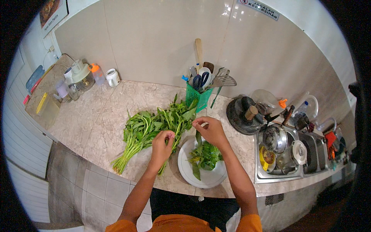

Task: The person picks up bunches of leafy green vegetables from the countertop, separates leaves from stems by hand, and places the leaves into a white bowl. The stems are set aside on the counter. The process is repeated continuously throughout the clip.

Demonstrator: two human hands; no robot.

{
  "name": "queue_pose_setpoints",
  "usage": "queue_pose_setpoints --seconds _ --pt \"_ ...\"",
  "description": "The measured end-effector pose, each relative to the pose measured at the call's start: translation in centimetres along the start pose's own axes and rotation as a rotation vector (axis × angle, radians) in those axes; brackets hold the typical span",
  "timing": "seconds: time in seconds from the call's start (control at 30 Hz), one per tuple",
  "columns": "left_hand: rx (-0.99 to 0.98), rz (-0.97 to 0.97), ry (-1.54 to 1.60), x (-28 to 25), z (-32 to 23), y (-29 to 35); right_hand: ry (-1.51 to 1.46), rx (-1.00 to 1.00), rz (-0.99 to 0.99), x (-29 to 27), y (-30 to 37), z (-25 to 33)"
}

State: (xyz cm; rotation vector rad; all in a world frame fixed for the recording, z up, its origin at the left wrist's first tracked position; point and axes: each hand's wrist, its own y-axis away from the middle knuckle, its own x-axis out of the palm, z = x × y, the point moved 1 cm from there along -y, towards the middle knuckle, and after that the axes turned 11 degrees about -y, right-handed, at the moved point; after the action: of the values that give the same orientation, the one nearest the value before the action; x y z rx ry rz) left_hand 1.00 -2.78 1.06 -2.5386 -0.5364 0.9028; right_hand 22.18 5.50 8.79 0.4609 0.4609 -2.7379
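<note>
A bunch of long-stemmed leafy greens (141, 129) lies on the counter, its cut stem ends toward the front left. Beside the bunch's right part, my left hand (162, 147) is closed with its fingertips pinched; whatever is between them is too small to make out. Over the far rim of a white plate (184, 170), my right hand (211, 130) pinches a green leaf (198, 137) that hangs down toward the plate. Plucked leaves (209, 155) are piled on that plate, one long leaf reaching toward its near rim.
Behind the greens stands a green basket (197, 98) of utensils. A dark stone mortar (241, 116) sits right of it, by a steel sink (278, 176) full of pots and dishes. At the far left are a blender (82, 75), a bottle (97, 74) and a white mug (113, 78).
</note>
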Motion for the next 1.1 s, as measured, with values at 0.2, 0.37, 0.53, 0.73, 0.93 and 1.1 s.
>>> queue_pose_setpoints --seconds 0.2,0.37,0.53,0.73,0.93,1.1 --pt "-0.002 -0.005 0.030 0.3 0.2 0.0 -0.203 0.171 0.142 -1.8 2.7 -0.8" --pt "-0.001 -0.003 0.007 0.5 0.6 -0.2 -0.127 0.127 0.223 -2.4 5.6 0.0" --pt "0.031 0.016 0.024 0.7 0.6 -0.1 0.082 0.024 0.244 -2.8 7.7 0.8" --pt "0.034 0.026 0.009 0.6 0.6 -0.2 0.241 -0.227 0.196 -4.0 8.9 0.8" --pt "0.016 0.038 0.009 0.4 0.4 -0.3 0.326 -0.154 0.216 -4.7 9.9 0.5" --pt "-0.052 0.081 0.021 0.4 0.4 -0.2 0.275 -0.166 0.241 -4.2 10.3 0.4"
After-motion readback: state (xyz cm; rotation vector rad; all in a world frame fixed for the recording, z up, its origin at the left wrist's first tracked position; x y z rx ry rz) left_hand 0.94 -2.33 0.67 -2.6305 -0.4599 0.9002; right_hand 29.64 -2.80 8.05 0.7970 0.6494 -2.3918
